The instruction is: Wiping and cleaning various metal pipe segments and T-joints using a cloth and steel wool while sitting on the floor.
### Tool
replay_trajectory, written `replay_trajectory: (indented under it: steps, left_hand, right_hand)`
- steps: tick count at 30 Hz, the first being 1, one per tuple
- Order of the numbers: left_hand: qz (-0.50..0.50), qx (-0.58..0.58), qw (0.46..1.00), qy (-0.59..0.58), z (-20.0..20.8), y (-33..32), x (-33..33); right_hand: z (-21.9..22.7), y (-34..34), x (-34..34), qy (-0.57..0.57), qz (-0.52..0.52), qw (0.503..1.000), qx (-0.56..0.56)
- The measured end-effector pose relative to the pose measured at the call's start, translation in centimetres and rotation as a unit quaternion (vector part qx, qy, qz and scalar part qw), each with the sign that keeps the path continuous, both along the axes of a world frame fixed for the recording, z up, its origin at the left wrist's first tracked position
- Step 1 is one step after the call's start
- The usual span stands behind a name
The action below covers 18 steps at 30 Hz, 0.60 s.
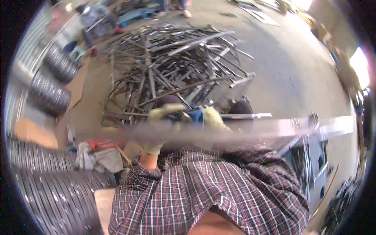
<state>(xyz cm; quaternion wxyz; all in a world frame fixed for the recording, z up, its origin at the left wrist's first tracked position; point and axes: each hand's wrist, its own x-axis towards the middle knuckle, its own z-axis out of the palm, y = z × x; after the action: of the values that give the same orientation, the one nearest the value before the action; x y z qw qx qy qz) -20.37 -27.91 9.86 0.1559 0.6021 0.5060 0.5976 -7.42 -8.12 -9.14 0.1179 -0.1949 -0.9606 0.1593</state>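
My left hand (167,111), in a pale yellow work glove, is closed in front of my body beside a dark object whose kind I cannot make out. Close by, my right hand (213,118), gloved alike, is curled against a blue object (196,116); motion blur hides its shape. A long grey metal bar (243,134) stretches sideways, smeared by motion, and covers part of both gloves. Whether either hand grips the bar is not visible. Beyond the hands lies a large heap of metal bars and welded frames (176,55).
Coiled dark metal strips (58,199) are stacked at the left, with more coils (51,92) farther back. Grey cloth (105,158) lies near my left elbow. A blue-grey cart-like frame (313,160) holding strips stands at the right. Another person (98,23) is at the far left.
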Motion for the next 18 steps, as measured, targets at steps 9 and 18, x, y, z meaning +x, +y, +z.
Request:
replay_trajectory:
  steps: [9,18]
  left_hand:
    - [0.015,0.076,0.942,-0.326,-2.3,6.5,-9.2]
    - [-0.074,0.198,0.907,-0.365,9.8,13.7,-2.7]
  right_hand:
    - [10.2,12.7,28.7,0.109,-0.197,0.965,0.137]
    - [3.3,7.5,17.2,0.364,-0.258,0.849,-0.282]
